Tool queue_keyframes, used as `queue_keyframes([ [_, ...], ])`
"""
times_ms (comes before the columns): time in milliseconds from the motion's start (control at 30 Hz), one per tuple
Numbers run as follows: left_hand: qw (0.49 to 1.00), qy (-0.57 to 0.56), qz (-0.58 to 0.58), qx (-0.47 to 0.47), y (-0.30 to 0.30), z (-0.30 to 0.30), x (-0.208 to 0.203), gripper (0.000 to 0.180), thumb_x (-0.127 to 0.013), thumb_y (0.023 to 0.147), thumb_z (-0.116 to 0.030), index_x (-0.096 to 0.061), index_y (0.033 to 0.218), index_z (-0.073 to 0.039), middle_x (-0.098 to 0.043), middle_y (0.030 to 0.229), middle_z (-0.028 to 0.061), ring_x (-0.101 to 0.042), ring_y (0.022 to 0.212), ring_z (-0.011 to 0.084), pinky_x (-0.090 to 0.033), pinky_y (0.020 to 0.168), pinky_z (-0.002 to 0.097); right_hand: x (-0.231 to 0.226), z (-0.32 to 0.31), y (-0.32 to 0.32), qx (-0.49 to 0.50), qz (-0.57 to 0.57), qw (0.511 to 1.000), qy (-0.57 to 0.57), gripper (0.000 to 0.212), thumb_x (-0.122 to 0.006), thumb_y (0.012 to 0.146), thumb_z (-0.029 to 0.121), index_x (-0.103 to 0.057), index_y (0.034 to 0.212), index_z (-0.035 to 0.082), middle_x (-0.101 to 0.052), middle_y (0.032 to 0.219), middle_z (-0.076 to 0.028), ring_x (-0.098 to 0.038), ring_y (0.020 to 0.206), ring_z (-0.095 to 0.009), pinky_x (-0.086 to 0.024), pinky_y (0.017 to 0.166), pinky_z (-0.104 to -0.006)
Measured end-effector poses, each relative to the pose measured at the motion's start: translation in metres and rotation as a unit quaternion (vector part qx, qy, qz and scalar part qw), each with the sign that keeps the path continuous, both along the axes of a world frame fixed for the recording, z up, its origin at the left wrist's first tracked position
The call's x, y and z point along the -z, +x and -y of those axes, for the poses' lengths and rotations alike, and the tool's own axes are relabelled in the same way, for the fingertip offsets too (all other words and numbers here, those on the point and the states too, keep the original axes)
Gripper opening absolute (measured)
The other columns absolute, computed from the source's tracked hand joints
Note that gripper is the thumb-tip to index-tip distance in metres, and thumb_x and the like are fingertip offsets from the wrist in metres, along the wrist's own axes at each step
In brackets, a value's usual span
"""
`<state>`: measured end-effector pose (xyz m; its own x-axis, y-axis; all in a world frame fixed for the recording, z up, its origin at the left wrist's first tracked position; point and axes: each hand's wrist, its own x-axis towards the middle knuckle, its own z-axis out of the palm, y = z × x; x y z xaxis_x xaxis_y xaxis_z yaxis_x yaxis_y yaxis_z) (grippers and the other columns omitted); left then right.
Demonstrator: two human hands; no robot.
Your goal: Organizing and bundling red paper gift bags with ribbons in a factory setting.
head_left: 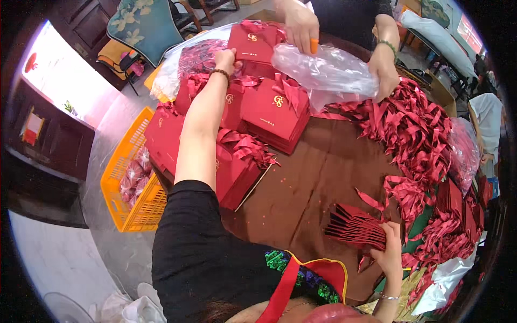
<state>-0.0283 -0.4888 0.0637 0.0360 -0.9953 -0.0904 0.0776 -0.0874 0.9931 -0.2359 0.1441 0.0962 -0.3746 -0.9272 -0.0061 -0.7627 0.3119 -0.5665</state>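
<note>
My left arm stretches to the far side of the table, and my left hand (226, 62) pinches the near left corner of a flat red gift bag (252, 47) with a gold print. Under my forearm lie several stacks of the same red bags (274, 116), their ribbon handles draped over them. At the near right, my right hand (389, 252) is closed round the end of a fanned bundle of small folded red bags (353, 226). The bundle's dark edges face up.
Across the table, a co-worker's hands (300, 24) hold a clear plastic bag (328, 72). A large heap of red ribbons (401, 126) covers the right side of the brown tabletop (307, 177). An orange crate (116, 185) with filled bags stands on the floor at left.
</note>
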Motion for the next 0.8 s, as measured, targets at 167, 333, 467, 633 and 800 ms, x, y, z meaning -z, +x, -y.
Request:
queue_keyframes([
  [167, 0.992, 0.059, -0.114, 0.006, 0.06, 0.008, -0.011, 0.015, -0.04, 0.086, -0.01, -0.052, 0.096, -0.009, -0.057, 0.089, 0.0065, -0.056, 0.077, 0.0234, -0.05, 0.052, 0.0381, -0.002, 0.007, 0.004, -0.02, 0.008, 1.0, -0.013, 0.056, -0.063, 0.052, -0.004, -0.048, 0.105, 0.001, -0.044, 0.103, -0.015, -0.048, 0.097, -0.035, -0.041, 0.086, -0.036],
  [333, 0.952, 0.131, -0.255, 0.112, 0.118, 0.021, -0.019, 0.011, -0.047, 0.09, -0.014, -0.053, 0.097, -0.008, -0.058, 0.089, 0.0071, -0.056, 0.079, 0.0217, -0.048, 0.055, 0.0316, 0.002, 0.01, 0.003, -0.063, -0.008, 0.997, -0.05, 0.059, -0.063, 0.051, -0.007, -0.047, 0.107, 0.001, -0.043, 0.105, -0.016, -0.049, 0.096, -0.036, -0.043, 0.085, -0.0369],
  [467, 0.938, 0.003, -0.29, 0.189, 0.112, -0.017, -0.036, 0.013, -0.053, 0.088, -0.016, -0.055, 0.097, -0.007, -0.06, 0.09, 0.0067, -0.056, 0.08, 0.0203, -0.046, 0.06, 0.0288, 0.001, 0.006, 0.001, -0.054, -0.003, 0.998, -0.041, 0.059, -0.063, 0.052, -0.007, -0.047, 0.108, 0.001, -0.043, 0.105, -0.016, -0.048, 0.097, -0.036, -0.042, 0.085, -0.0368],
  [633, 0.866, -0.044, -0.374, 0.329, 0.098, -0.089, -0.074, 0.02, -0.056, 0.086, -0.015, -0.058, 0.104, -0.005, -0.063, 0.101, 0.0072, -0.058, 0.082, 0.0181, -0.046, 0.068, 0.0296, 0.003, 0.0, 0.002, -0.056, 0.002, 0.998, -0.042, 0.06, -0.064, 0.052, -0.005, -0.046, 0.108, 0.001, -0.043, 0.105, -0.016, -0.048, 0.098, -0.036, -0.042, 0.085, -0.0368],
  [800, 0.811, -0.082, -0.343, 0.466, 0.068, -0.181, -0.101, 0.019, -0.055, 0.086, -0.009, -0.058, 0.104, -0.008, -0.063, 0.104, 0.0023, -0.061, 0.088, 0.0123, -0.049, 0.056, 0.0262, 0.011, -0.007, -0.007, -0.08, -0.03, 0.994, -0.061, 0.062, -0.062, 0.051, -0.005, -0.045, 0.11, 0.002, -0.044, 0.108, -0.017, -0.044, 0.107, -0.037, -0.038, 0.094, -0.0374],
])
